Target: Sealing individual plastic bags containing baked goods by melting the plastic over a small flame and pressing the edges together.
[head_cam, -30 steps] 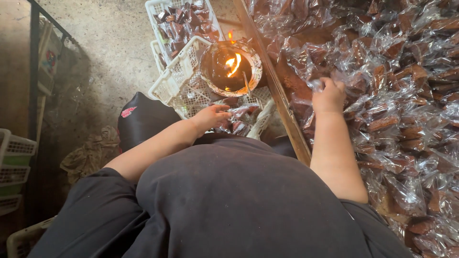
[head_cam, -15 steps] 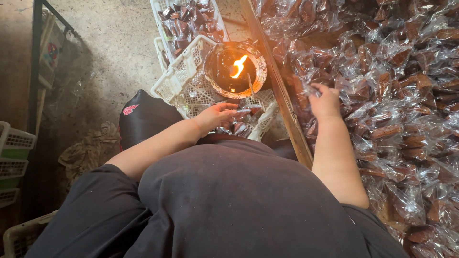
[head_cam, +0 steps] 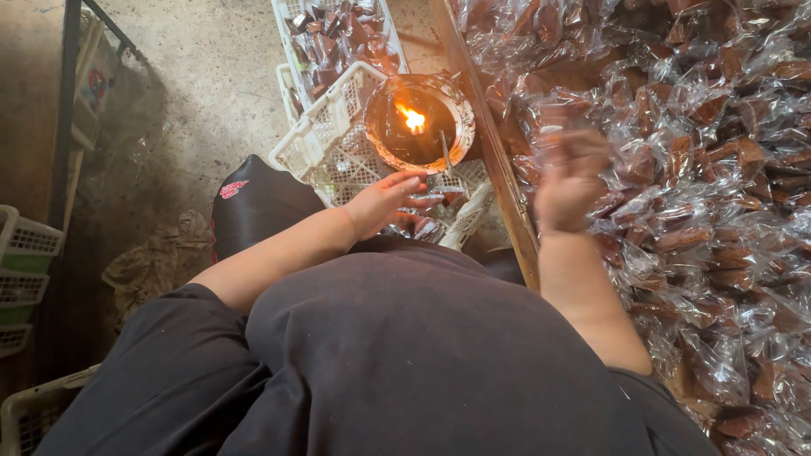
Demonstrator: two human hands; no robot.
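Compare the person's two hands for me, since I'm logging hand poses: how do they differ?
The left hand is sharp and low, fingers pointing toward the white basket beside the flame bowl; the right hand is motion-blurred, raised over the wrapped pieces. What either grips is unclear. Both are bare.

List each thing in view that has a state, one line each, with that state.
Flame: lit, burning in the round dish.
White basket: tipped on its side under the dish.
Far crate: filled with wrapped brown pieces.
Wrapped pieces: heaped loose, in clear film.
Left hand: fingers extended near the dish.
Right hand: raised over the heap, motion-blurred; grip unclear.
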